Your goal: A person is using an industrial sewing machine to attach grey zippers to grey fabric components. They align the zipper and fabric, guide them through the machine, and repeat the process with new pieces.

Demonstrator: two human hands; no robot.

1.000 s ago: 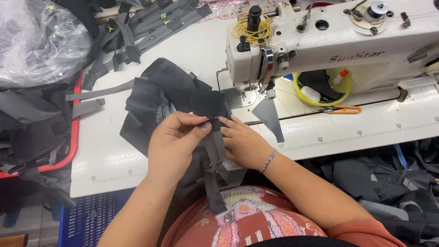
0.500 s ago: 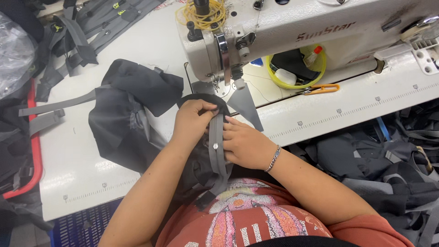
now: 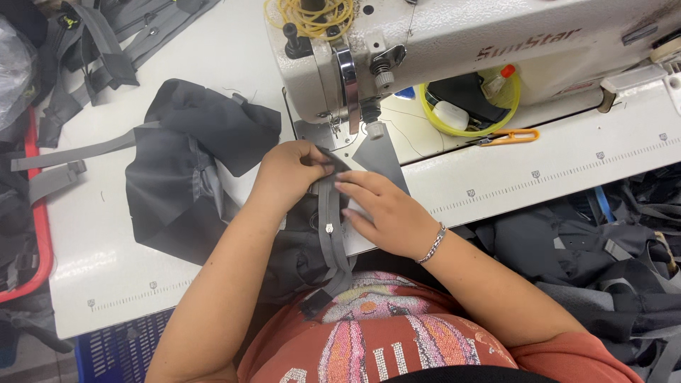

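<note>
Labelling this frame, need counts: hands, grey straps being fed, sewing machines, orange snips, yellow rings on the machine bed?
Hands: 2, left hand and right hand
Grey strap: 1
Sewing machine: 1
Orange snips: 1
Yellow ring: 1
Total: 6

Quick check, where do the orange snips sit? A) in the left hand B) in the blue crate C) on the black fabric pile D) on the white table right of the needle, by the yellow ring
D: the orange snips lie on the white table, touching the yellow ring; both hands are on the grey strap.
</note>
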